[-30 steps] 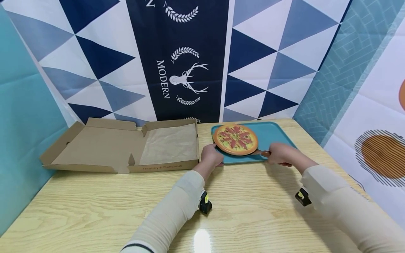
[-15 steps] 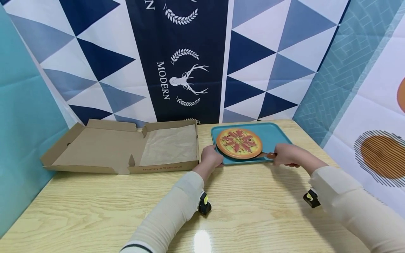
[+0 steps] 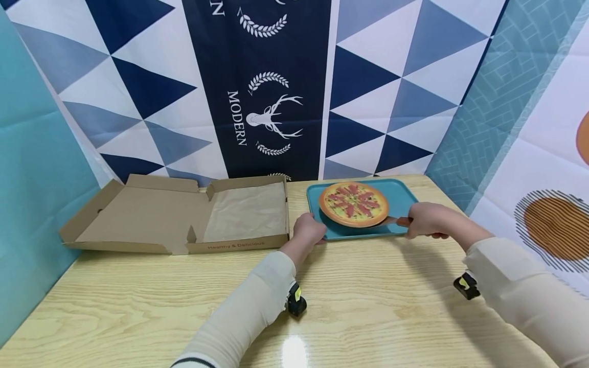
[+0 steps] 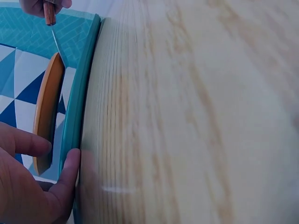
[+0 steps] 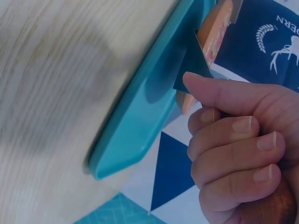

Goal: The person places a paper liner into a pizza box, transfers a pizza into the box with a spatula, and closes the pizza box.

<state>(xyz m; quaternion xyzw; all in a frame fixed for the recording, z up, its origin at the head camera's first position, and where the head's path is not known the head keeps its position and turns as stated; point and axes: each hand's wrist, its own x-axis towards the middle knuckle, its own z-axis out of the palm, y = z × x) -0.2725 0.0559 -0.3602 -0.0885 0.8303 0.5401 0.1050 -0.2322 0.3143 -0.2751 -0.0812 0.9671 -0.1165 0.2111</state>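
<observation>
A round pizza (image 3: 353,204) with red topping strips lies on a pizza server (image 3: 405,221), whose metal blade passes beneath it. My right hand (image 3: 430,220) grips the server's wooden handle; the right wrist view shows the fingers curled around it, with the thumb along the top near the blade (image 5: 192,65). Pizza and blade are raised above the blue tray (image 3: 400,191), slightly tilted. At the tray's near left corner, my left hand (image 3: 307,230) holds the rim. In the left wrist view its thumb (image 4: 70,168) presses the outer side and one finger extends close to the crust.
An open cardboard pizza box (image 3: 237,242), lined with paper (image 3: 246,212), stands just left of the tray, its lid (image 3: 142,212) folded out to the left. A patterned cloth backdrop (image 3: 271,117) rises behind the wooden table (image 3: 349,301).
My right hand has moved right and slightly up with the server. The pizza has shifted right and risen from the tray. My left hand stays at the tray's corner.
</observation>
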